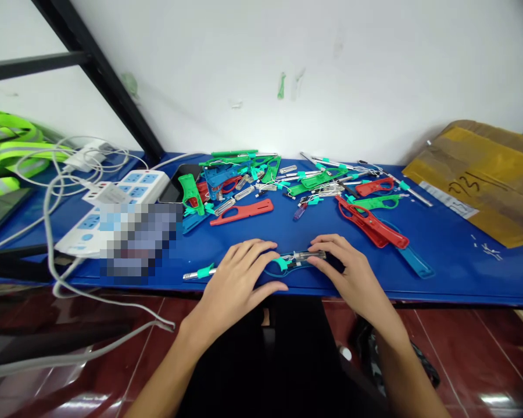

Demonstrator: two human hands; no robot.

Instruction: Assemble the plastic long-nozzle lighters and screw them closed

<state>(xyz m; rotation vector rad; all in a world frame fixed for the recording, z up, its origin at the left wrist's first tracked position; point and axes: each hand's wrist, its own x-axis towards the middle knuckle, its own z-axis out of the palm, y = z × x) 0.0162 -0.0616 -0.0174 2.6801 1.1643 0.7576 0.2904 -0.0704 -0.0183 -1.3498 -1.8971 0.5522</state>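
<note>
At the table's front edge lies a blue lighter handle half with a metal tube, thin wires and a turquoise trigger piece laid along it. My left hand is curved over the handle and tube, fingers on the far side and thumb stretched along the near side; its palm hides the middle of the tube. Between the thumb and fingers of my right hand is a clear fuel tank, set at the handle's right end. A loose red handle half lies beyond my left hand.
Red, green and blue handle halves and metal tubes with wires are heaped along the wall. A taped cardboard box stands right. Left are a power strip, white cables and a blurred phone-like object.
</note>
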